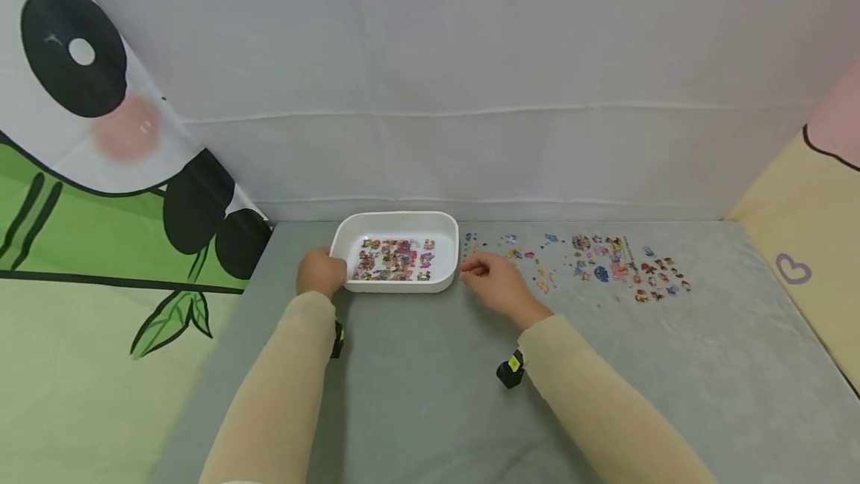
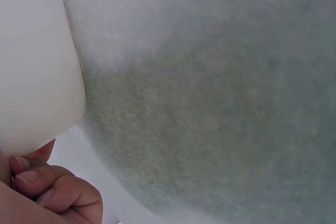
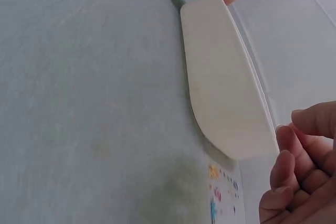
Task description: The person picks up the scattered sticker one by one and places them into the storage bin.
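A white rectangular tray (image 1: pixel 447 260) with rounded corners sits near the back of the grey cloth-covered table. Inside it lie small colourful sticker-like pieces (image 1: pixel 396 258). My left hand (image 1: pixel 322 272) grips the tray's left end, with curled fingers (image 2: pixel 58 182) showing at its rim in the left wrist view. Close beside the right end is my right hand (image 1: pixel 499 286). In the right wrist view its fingers (image 3: pixel 299 148) are curled and the thumb tip meets the index finger near the tray's rim; I see nothing between them.
Many more small colourful pieces (image 1: pixel 601 273) are spread flat to the right of the tray, some just behind my right hand. A white cloth wall (image 1: pixel 470 95) rises behind the table. Printed cartoon cloths (image 1: pixel 121 230) hang at both sides.
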The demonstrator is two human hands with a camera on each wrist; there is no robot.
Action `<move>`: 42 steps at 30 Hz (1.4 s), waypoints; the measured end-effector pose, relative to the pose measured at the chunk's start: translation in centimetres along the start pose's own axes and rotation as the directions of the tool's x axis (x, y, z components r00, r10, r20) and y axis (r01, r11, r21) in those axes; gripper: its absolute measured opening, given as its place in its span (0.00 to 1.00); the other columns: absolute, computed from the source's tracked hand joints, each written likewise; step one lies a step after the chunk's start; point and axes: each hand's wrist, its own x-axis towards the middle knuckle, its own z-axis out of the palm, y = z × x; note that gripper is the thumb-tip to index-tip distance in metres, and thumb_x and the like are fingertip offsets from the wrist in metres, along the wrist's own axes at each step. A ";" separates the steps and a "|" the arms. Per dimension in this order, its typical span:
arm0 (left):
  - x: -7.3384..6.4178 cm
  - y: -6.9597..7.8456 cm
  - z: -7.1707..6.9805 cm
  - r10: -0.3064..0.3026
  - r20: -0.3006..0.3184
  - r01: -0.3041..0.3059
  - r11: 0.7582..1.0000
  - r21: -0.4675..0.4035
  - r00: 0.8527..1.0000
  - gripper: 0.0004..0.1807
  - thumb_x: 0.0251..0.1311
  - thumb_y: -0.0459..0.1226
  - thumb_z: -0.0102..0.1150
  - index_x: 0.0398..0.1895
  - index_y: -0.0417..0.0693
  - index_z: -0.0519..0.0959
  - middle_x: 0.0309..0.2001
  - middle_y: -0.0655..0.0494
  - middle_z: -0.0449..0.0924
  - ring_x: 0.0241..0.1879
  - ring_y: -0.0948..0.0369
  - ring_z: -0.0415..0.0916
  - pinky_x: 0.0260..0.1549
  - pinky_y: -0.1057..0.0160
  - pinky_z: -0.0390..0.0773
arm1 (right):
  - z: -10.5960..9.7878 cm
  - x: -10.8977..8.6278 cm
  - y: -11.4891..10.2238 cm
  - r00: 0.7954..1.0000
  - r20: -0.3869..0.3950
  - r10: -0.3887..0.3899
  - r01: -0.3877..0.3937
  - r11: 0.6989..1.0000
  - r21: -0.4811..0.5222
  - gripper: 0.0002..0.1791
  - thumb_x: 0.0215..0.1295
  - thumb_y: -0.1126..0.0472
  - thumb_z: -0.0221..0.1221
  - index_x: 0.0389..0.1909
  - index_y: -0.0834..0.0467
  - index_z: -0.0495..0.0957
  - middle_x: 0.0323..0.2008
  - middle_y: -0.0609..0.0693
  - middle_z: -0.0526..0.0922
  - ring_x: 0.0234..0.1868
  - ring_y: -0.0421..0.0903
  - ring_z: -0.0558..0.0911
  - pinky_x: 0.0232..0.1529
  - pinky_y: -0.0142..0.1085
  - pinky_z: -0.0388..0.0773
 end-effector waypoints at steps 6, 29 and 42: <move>-0.1 0.2 0.1 -0.007 0.012 0.007 1.000 -0.011 1.000 0.25 0.67 0.34 0.47 0.65 0.33 0.76 0.57 0.36 0.81 0.50 0.45 0.77 0.50 0.45 0.78 | -2.6 -1.0 1.7 1.000 -0.009 0.022 -0.023 0.999 -0.037 0.11 0.75 0.54 0.59 0.49 0.55 0.83 0.42 0.50 0.82 0.39 0.48 0.78 0.38 0.41 0.76; -0.2 0.2 0.0 -0.007 0.010 0.007 1.000 -0.014 1.000 0.25 0.68 0.35 0.46 0.65 0.33 0.76 0.57 0.36 0.81 0.51 0.45 0.78 0.51 0.44 0.78 | -11.9 -3.3 8.0 0.998 0.024 -0.055 0.060 0.922 -0.381 0.14 0.76 0.56 0.57 0.52 0.60 0.82 0.41 0.51 0.83 0.40 0.49 0.80 0.37 0.45 0.75; 0.0 0.3 0.1 -0.004 -0.001 0.004 1.000 -0.003 1.000 0.26 0.68 0.34 0.46 0.66 0.34 0.76 0.57 0.36 0.81 0.52 0.44 0.77 0.53 0.43 0.77 | -15.9 -6.0 12.0 0.999 -0.023 0.026 -0.033 0.926 -0.376 0.26 0.77 0.50 0.56 0.65 0.64 0.75 0.53 0.62 0.82 0.52 0.60 0.81 0.44 0.53 0.79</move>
